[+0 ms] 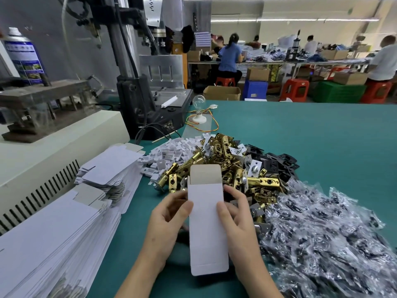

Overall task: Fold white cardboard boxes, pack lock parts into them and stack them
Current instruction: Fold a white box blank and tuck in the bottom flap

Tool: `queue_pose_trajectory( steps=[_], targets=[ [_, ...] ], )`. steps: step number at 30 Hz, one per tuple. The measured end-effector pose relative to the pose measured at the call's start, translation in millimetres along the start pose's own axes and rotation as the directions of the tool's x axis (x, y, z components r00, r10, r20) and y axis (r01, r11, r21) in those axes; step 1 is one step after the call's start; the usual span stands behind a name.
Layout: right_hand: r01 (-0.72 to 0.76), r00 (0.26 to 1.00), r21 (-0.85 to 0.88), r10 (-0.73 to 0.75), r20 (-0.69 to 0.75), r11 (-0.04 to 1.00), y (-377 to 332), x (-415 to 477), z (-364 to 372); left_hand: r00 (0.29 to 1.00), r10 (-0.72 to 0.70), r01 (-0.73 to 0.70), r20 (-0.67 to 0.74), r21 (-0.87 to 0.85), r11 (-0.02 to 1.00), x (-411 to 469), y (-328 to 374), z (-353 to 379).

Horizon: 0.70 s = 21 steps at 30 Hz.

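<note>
Fingers of left hand and right hand grip white box: long, narrow, top flap open, grey inside.

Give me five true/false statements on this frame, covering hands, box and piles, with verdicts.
1. The left hand and the right hand both hold the white box. True.
2. The box's far flap is tucked shut. False: it stands open, with its brown inside showing.
3. The flat box blanks are stacked on the person's right. False: they lie on the left.
4. Brass latches are piled beyond the box. True.
5. Clear bags of dark parts lie to the right of the box. True.
</note>
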State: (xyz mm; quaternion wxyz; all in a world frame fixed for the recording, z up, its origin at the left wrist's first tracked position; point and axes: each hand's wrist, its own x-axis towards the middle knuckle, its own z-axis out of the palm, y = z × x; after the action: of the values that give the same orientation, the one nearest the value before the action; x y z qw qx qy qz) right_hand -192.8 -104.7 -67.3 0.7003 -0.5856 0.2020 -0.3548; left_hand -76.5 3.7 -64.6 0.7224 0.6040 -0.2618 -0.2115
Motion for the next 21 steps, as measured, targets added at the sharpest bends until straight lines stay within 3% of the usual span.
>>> queue_pose_trajectory(
  steps=[4,9,21],
  targets=[
    [-0.037,0.996,0.071,0.031,0.082,0.997,-5.1,-2.9,3.3,0.997,0.077,-0.077,-0.019,0.003,0.997,1.5,0.8,-5.5],
    [-0.029,0.998,0.153,0.02,0.059,0.988,-7.8,-2.2,4.5,0.99,0.138,-0.14,0.028,0.053,0.989,0.2,-1.2,-4.9],
    [-0.007,1.0,-0.039,0.008,0.024,0.999,-1.0,0.3,-3.3,0.981,0.18,-0.188,0.07,0.139,0.972,1.4,-6.3,-5.0]
  ],
)
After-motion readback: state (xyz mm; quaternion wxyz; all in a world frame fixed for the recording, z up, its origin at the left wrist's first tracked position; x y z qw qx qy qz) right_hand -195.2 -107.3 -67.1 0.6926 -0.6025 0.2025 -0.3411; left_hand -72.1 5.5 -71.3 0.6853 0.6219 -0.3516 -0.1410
